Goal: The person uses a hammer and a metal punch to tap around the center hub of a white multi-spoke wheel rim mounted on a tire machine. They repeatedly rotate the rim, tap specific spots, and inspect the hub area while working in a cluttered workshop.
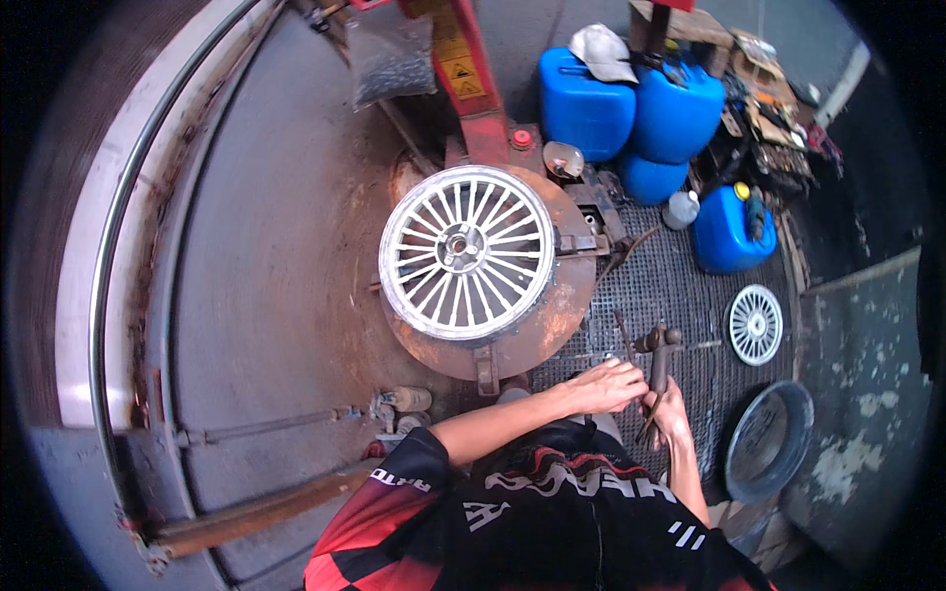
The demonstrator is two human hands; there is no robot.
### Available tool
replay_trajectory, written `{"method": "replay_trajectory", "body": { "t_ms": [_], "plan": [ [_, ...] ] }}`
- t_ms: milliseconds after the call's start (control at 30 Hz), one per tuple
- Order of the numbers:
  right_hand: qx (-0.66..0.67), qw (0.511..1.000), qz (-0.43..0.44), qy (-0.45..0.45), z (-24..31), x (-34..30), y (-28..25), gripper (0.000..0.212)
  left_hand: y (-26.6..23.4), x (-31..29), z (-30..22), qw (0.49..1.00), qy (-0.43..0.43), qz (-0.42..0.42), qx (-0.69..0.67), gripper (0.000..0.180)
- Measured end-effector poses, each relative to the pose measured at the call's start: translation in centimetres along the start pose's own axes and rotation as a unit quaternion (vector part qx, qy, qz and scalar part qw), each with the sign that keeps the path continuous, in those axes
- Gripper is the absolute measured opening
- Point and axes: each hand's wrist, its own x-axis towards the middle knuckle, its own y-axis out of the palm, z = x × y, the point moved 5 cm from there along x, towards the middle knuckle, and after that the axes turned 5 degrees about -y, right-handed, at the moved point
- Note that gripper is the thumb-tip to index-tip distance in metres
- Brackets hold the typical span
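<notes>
My right hand (669,412) grips a hammer (659,366) by its handle, with the head pointing up and away from me. Close beside it, my left hand (609,386) has its fingers curled together. A thin metal rod (626,335) sticks out past those fingers; its lower end is hidden. Another dark thin piece (647,426) shows by my right palm, too small to name. In front of both hands a silver multi-spoke wheel rim (537,241) lies face up on the round rusty turntable (564,320) of a red machine. Neither hand touches the rim.
Blue jerrycans (588,103) stand at the far right, one with a cap (603,53) on it. A smaller spoked wheel cover (756,325) and a round grey tub (770,440) are at the right. A curved metal rail (106,256) runs along the left; a rusty bar (256,512) lies lower left.
</notes>
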Motion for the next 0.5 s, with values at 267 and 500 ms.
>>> {"method": "replay_trajectory", "body": {
  "t_ms": [267,500],
  "plan": [
    [-0.06,0.996,0.055,-0.029,4.2,-1.9,1.0,0.025,0.4,0.8,-0.3,0.999,0.021,-0.028,0.002,0.016],
    [-0.044,0.998,-0.033,-0.037,6.7,-3.0,1.5,0.026,-5.8,0.5,0.9,0.989,0.091,-0.107,0.042,0.019]
  ]
}}
